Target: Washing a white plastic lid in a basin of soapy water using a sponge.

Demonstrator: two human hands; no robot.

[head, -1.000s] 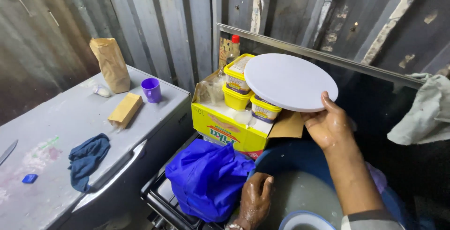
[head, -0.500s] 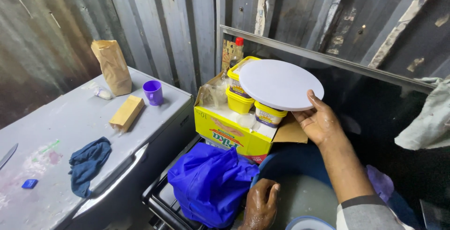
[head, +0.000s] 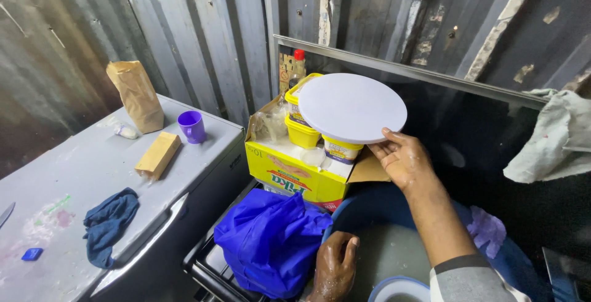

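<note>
The biggest thing in the room is the grey metal cabinet [head: 74,197] on the left, standing against the corrugated wall. It serves as a worktop, so small things lie spread on it: a brown paper bag [head: 136,96] standing upright near the wall, a purple cup [head: 192,126], a tan block [head: 158,154] lying flat beside the cup, and a dark blue cloth [head: 109,222] crumpled near the front edge.

To the right of the cabinet there is a blue basin [head: 394,234], low on the floor. A blue bag [head: 271,240] lies bunched on a dark crate just beside it. Behind them sits a yellow cardboard box [head: 295,176] with open flaps, used as a stand for yellow tubs [head: 301,132] stacked inside it.

The round white board [head: 352,108] is held level above these tubs, and I think it stays flat because it is gripped only at one edge. The right hand [head: 403,160] grasps this edge, thumb on top and fingers below. The left hand [head: 334,268] is down at the rim of the basin, resting with fingers bent on the rim beside the bag, holding nothing, as if to support the body while reaching.

A grey rag [head: 554,139] hangs at the right.
</note>
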